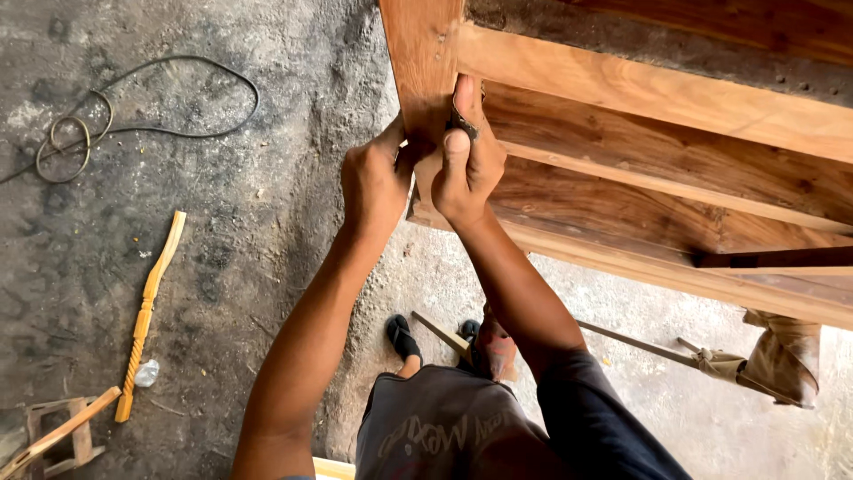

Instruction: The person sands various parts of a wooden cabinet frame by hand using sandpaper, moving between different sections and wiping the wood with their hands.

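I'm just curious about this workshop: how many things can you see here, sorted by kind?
Hands on the wood: 2 (left hand, right hand)
Wooden frame: 1
Small metal tool in the right hand: 1
Turned wooden spindle on the floor: 1
Coiled cable: 1
Small wooden stool: 1
Total: 7

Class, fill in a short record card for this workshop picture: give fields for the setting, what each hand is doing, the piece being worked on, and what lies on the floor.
Setting: rough grey concrete floor, seen from above
Left hand: left hand grips the edge of the upright wooden post
Right hand: right hand presses a small dark tool against the post
Workpiece: wooden frame of reddish-brown boards
On floor: twisted turned spindle, coiled black cable
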